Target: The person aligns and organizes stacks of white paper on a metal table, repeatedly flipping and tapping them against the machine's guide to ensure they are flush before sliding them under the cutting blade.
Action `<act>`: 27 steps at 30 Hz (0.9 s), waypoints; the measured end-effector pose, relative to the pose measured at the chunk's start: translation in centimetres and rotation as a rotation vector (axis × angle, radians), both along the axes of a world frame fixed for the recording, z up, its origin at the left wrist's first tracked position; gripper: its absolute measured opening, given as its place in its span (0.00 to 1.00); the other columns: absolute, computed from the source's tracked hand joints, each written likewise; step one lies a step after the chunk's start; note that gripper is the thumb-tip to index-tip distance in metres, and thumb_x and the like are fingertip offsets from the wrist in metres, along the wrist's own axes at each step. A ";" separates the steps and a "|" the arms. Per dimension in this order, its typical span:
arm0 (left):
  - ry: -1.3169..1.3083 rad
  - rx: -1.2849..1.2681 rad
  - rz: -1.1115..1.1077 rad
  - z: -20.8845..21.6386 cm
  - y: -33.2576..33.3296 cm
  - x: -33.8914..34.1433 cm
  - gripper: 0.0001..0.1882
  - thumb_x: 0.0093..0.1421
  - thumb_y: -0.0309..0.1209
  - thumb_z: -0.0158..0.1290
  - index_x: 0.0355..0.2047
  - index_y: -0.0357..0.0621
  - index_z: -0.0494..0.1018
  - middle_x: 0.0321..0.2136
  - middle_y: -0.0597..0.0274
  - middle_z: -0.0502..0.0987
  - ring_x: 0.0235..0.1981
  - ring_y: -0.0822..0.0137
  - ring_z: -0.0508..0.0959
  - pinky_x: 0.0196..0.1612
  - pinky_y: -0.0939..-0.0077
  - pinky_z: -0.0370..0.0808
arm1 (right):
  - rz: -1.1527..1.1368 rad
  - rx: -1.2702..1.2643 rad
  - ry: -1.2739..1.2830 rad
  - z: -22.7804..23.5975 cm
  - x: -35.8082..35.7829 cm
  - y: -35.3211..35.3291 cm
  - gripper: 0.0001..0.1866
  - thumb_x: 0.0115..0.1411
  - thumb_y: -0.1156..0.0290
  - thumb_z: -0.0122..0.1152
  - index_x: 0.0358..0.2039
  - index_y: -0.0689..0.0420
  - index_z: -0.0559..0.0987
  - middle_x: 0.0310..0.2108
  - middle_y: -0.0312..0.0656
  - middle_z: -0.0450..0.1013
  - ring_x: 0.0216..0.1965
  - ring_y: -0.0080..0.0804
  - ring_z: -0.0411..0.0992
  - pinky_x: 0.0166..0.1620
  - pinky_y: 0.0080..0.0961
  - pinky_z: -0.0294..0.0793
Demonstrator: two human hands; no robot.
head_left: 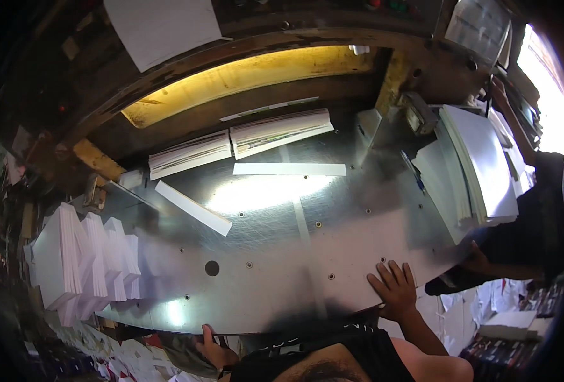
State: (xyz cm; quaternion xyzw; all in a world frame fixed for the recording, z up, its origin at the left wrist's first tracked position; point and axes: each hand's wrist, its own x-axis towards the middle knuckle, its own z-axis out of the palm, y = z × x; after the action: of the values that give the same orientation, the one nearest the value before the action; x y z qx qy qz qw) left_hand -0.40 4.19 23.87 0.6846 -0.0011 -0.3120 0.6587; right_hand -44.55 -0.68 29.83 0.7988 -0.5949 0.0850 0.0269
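Note:
My right hand (396, 290) lies flat with fingers spread on the near right edge of a metal table (275, 280). My left hand (217, 350) is at the near edge, left of my body; one finger stretches up against the rim, and the others are partly hidden. It holds nothing that I can see. Two narrow white strips, one slanted (194, 209) and one level (288, 169), lie on the tabletop. Behind them, two stacks of cut paper, the left (189, 155) and the right (282, 135), stand against the back of the machine.
Several white paper stacks (71, 261) stand at the left edge. Large sheets (479, 165) are piled at the right, beside a pen (420, 183). A person in dark clothing (517, 235) stands there, a hand (477, 258) by the table. Paper scraps (447, 318) cover the floor.

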 end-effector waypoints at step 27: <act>-1.300 0.352 -0.781 5.2 -13.7 6.5 0.55 0.41 0.43 0.72 0.68 0.51 0.56 0.69 0.35 0.47 0.70 0.40 0.50 0.68 0.39 0.45 | 0.124 0.108 -0.224 0.5 6.8 -16.9 0.57 0.45 0.35 0.68 0.71 0.43 0.54 0.70 0.58 0.47 0.71 0.57 0.44 0.68 0.66 0.33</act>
State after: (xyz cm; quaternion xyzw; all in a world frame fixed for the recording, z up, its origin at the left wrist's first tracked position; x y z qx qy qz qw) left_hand 6.06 -9.53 29.11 0.7746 -0.5786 -0.0530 0.2500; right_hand -37.76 -17.59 30.36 0.8198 -0.5474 0.1432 -0.0881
